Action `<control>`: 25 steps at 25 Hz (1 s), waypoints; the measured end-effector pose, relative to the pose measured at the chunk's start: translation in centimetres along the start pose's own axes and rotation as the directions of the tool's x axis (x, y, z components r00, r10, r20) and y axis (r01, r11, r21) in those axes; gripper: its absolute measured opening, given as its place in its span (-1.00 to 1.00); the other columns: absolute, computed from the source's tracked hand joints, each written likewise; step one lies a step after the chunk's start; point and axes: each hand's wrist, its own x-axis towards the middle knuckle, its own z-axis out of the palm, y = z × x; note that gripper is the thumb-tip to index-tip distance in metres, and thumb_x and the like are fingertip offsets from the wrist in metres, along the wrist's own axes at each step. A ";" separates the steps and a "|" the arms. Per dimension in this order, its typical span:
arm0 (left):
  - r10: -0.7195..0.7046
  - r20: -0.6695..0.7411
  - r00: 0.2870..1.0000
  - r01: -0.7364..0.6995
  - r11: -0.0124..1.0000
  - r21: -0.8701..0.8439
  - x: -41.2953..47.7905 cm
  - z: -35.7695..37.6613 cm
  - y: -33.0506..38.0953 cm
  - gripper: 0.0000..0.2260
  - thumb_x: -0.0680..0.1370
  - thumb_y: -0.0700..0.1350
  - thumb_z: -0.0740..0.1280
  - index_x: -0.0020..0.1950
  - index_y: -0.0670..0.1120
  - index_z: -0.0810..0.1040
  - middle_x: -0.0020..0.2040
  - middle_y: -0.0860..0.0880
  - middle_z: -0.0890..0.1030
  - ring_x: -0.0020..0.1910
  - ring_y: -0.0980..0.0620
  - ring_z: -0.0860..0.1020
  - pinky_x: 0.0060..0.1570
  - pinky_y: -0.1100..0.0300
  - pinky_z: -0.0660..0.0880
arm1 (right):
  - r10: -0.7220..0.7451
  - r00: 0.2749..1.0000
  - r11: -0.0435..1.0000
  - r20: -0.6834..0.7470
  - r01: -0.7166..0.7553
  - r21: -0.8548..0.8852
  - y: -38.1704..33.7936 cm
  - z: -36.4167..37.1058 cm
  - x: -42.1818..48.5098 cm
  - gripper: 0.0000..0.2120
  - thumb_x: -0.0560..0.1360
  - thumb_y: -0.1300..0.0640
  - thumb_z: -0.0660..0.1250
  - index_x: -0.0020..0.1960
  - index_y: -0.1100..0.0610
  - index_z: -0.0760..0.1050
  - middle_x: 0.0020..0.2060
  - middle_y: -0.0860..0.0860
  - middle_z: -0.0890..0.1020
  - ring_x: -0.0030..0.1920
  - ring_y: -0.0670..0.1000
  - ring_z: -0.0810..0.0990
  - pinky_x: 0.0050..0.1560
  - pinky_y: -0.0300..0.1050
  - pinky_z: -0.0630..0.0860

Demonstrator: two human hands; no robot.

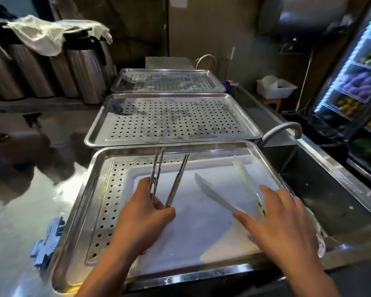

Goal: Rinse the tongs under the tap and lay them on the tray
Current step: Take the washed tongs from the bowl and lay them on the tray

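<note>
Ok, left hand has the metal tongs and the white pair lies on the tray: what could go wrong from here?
The left hand holds the metal tongs only near the hinge, so they might slip and drop onto the tray. The white tongs lie close to the tray's right edge by the open right hand; a clumsy grab might push them into the sink.

Slim steel tongs point(177, 181) with serrated tips, spread in a V, tips pointing away, held at the hinge over the white-lined perforated steel tray point(114, 189). Pale plastic tongs point(244, 179) flat on its right half. Curved steel tap point(281, 128) beside its far right corner.
</note>
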 end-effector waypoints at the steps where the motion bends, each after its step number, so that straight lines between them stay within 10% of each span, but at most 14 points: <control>1: -0.005 0.012 1.000 0.005 1.000 -0.027 -0.2 0.0 0.1 -0.51 0.33 -0.05 0.49 0.17 0.15 0.36 -0.26 0.03 0.63 -0.39 0.08 0.65 -0.28 -0.03 0.62 | -0.039 0.996 0.990 -0.085 0.050 0.133 -0.8 0.1 -0.3 -0.34 0.33 -0.31 0.44 0.32 0.00 0.51 0.09 0.00 0.60 0.11 0.10 0.53 0.09 0.04 0.46; 7: -0.049 0.077 0.996 0.075 0.919 -0.387 -1.4 1.7 0.9 -0.67 0.28 -0.01 0.50 0.00 0.06 0.57 -0.19 -0.03 0.73 -0.26 -0.04 0.72 -0.17 -0.19 0.66 | -0.311 0.905 0.602 0.290 -0.048 0.797 -7.3 1.9 -0.9 -0.69 0.51 -0.23 0.33 0.17 -0.13 0.60 -0.21 -0.08 0.69 -0.28 -0.09 0.66 -0.28 -0.08 0.63; 10: -0.133 0.122 0.984 0.179 0.800 -0.573 -1.5 1.5 0.9 -0.78 0.37 -0.07 0.53 -0.04 -0.04 0.62 -0.22 -0.12 0.72 -0.34 -0.14 0.70 -0.43 -0.03 0.62 | -0.332 0.871 0.388 0.362 -0.223 0.894 -8.1 2.4 -0.3 -0.84 0.54 -0.04 0.39 0.10 -0.07 0.60 -0.22 0.06 0.70 -0.44 0.08 0.65 -0.48 -0.04 0.59; 15: -0.121 0.163 0.979 0.196 0.772 -0.605 -1.7 1.4 0.5 -0.90 0.43 -0.16 0.49 -0.11 -0.16 0.64 -0.31 -0.14 0.68 -0.38 -0.11 0.66 -0.40 0.12 0.56 | -0.356 0.832 0.311 0.427 -0.325 0.893 -8.0 2.7 0.7 -0.62 0.35 -0.01 0.53 0.12 0.01 0.57 -0.27 0.19 0.72 -0.45 0.09 0.63 -0.51 -0.12 0.54; 19: -0.168 0.074 0.983 0.183 0.862 -0.473 -2.1 1.1 0.7 -0.75 0.40 -0.23 0.51 0.02 -0.09 0.56 -0.31 -0.17 0.68 -0.45 -0.04 0.67 -0.51 0.14 0.58 | -0.364 0.783 0.403 0.504 -0.355 0.844 -6.9 2.4 1.4 -0.58 0.36 0.11 0.59 0.17 0.04 0.56 -0.29 0.17 0.73 -0.45 0.09 0.64 -0.51 -0.14 0.52; 23: -0.113 -0.091 0.989 0.116 0.993 0.022 -1.9 0.5 -0.3 -0.36 0.40 0.04 0.48 0.42 0.14 0.30 -0.27 0.00 0.62 -0.38 0.06 0.61 -0.45 0.15 0.43 | -0.293 0.885 0.771 0.362 -0.005 0.637 -5.9 2.7 1.1 -0.87 0.44 -0.02 0.40 -0.03 -0.20 0.58 -0.31 -0.05 0.70 -0.40 -0.06 0.67 -0.40 -0.30 0.51; 25: -0.039 -0.158 0.987 0.080 0.962 0.260 -2.0 0.4 -0.3 -0.20 0.43 0.12 0.40 0.57 0.07 0.08 -0.16 0.03 0.66 -0.23 0.05 0.62 -0.36 0.16 0.34 | -0.297 0.919 0.867 0.260 0.145 0.477 -5.6 2.9 0.9 -0.67 0.46 -0.16 0.34 0.20 -0.13 0.57 -0.20 -0.09 0.67 -0.15 -0.09 0.66 -0.14 -0.21 0.54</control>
